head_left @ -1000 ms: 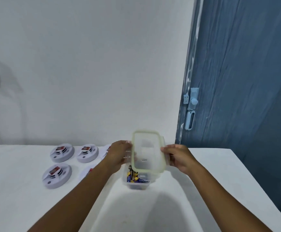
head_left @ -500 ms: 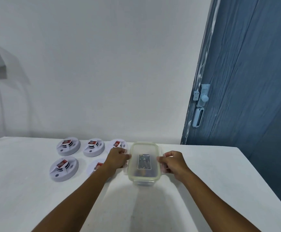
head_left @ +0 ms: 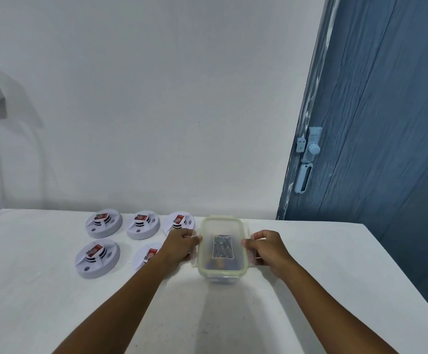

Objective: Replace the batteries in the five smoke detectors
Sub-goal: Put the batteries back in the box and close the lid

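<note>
On the white table (head_left: 309, 277), left of centre, five round white smoke detectors (head_left: 103, 224) lie in two rows, each showing a red-labelled battery; the near-right one is partly hidden by the left forearm. Just beside them stands a clear plastic container (head_left: 222, 251) with its green-rimmed lid on, dark batteries (head_left: 222, 247) dimly visible inside. The left hand (head_left: 182, 245) grips its left side clip, fingers curled; the right hand (head_left: 267, 247) pinches the right side clip likewise. Behind the table rises a plain white wall (head_left: 156, 98), with a blue wooden door (head_left: 386, 123) and its pale latch (head_left: 309, 149) to the right.
</note>
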Demonstrator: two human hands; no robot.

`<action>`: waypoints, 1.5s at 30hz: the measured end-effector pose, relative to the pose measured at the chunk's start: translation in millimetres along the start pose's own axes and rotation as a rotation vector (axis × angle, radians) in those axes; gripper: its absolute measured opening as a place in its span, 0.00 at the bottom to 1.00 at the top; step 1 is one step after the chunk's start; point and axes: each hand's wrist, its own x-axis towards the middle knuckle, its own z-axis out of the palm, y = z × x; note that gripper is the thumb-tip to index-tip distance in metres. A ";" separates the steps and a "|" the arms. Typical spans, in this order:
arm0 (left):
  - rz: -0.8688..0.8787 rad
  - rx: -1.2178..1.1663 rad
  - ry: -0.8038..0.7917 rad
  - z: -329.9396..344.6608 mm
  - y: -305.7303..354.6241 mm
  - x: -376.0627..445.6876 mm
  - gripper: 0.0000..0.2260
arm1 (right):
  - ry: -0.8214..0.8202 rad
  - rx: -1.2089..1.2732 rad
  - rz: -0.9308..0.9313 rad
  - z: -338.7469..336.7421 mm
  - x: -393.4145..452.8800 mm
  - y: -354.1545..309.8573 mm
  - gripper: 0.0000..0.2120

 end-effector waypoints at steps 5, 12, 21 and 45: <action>-0.017 -0.059 -0.031 -1.3 -3.7 0.6 0.10 | -0.049 0.011 0.030 -0.8 -1.5 0.7 0.11; 0.029 -0.015 0.062 3.2 -6.8 10.8 0.08 | 0.018 0.055 0.001 0.9 2.0 0.4 0.10; -0.059 -0.150 -0.042 4.7 -13.3 5.8 0.06 | -0.030 -0.018 0.017 -5.4 0.2 0.0 0.11; 0.975 0.799 -0.240 -8.2 -35.6 -19.2 0.30 | -0.299 -0.989 -0.761 -3.9 -18.6 34.8 0.54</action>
